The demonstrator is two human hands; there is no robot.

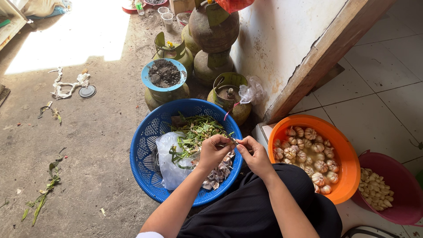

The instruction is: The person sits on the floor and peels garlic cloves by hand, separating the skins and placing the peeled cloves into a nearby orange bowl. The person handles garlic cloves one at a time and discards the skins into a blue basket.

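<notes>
Head view, looking down on a seated person peeling garlic. Both hands meet above the right half of the blue perforated basket (145, 150), so that skins and trimmings can drop straight into it; the basket already holds green stalk scraps (196, 132), papery garlic skins (218, 174) and a crumpled clear plastic bag (169, 169). The left hand (211, 152) is curled, knuckles up, its grip pressed together around a small piece that is mostly hidden, probably a garlic clove (232, 142). The right hand (254, 154) approaches from 3 o'clock, thumb and forefinger pinched on the same piece at the point where the two hands touch; whether it also carries a small blade cannot be told. Both forearms rise from 6 o'clock, elbows tucked over the lap in black cloth, wrists bent inward.

At 3 o'clock of the hands, within easy reach of the right arm, stands the orange basin (348, 176) of whole garlic bulbs (308, 154) lying in water, apparently soaking to loosen their skins. Further out at 4 o'clock, the maroon basin (396, 176) collects peeled cloves (373, 187).

At 12 o'clock, several green gas cylinders (227, 94) are stacked against the white wall (282, 39); one carries a blue bowl of dark soil (164, 74). Stalk litter lies on the concrete floor (88, 145) at 9 o'clock.
</notes>
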